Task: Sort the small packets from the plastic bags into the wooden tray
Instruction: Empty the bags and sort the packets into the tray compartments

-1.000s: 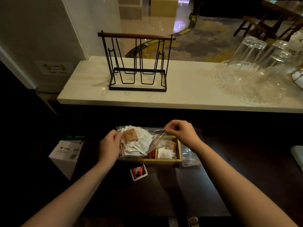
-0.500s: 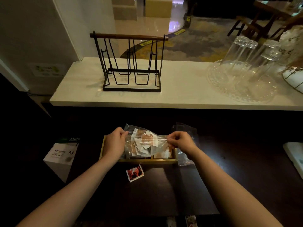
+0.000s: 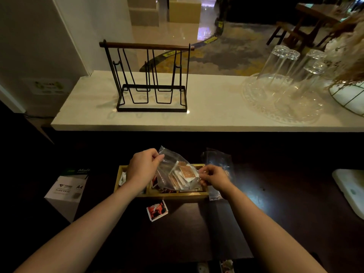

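Observation:
A clear plastic bag full of small white and brown packets hangs tilted above the wooden tray. My left hand pinches the bag's upper left corner. My right hand pinches its lower right edge. The tray has compartments holding some packets, including red ones. One red and white packet lies on the dark table in front of the tray. A second, crumpled clear bag lies just right of the tray, behind my right hand.
A white marble counter runs behind, carrying a black wire rack and upturned glasses on a glass tray. A white A4 paper box sits at the left. A white object lies at the right edge.
The bag has been tilted: my left hand rose with its corner while my right hand dropped lower. The packets have slid toward the lower right end.

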